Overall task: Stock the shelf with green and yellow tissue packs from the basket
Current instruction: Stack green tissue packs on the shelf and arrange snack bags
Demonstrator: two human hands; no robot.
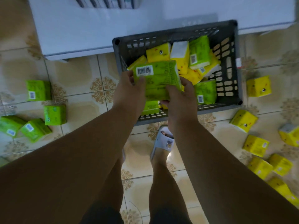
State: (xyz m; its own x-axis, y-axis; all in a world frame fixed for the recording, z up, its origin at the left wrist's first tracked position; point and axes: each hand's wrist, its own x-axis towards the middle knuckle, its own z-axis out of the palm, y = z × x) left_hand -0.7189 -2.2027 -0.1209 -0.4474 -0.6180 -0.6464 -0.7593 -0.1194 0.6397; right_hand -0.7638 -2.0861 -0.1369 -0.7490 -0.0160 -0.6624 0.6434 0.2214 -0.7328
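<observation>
From above, looking down the person's arms, both hands hold one green tissue pack (157,80) over the near left part of a dark grey slatted basket (229,88) that stands on the tiled floor (77,75), its far end reaching up to the edge of the white shelf base (84,29). The left hand (129,89) grips the pack's left end, thumb curled over the face just below the barcode label, fingers wrapped round the edge. The right hand (181,94) grips the lower right corner, fingers curled under and thumb on top. The pack is tilted, barcode side up, clear of the packs beneath it. Inside the basket lies a loose jumble: yellow packs (157,53) piled toward the far and middle part, one green pack standing on end (199,51) at the far right, another green pack (206,92) against the near right wall, and a bit of green showing under the hands. On the floor to the left of the basket sit several green packs (38,90), scattered and well apart from it; on the right side lie a good many yellow packs (258,88), strung out toward the near corner. A foot in a pale slide sandal (163,143) is planted just before the basket's near wall. At the top edge, a row of dark items (105,2) stands on the shelf, too blurred to tell.
</observation>
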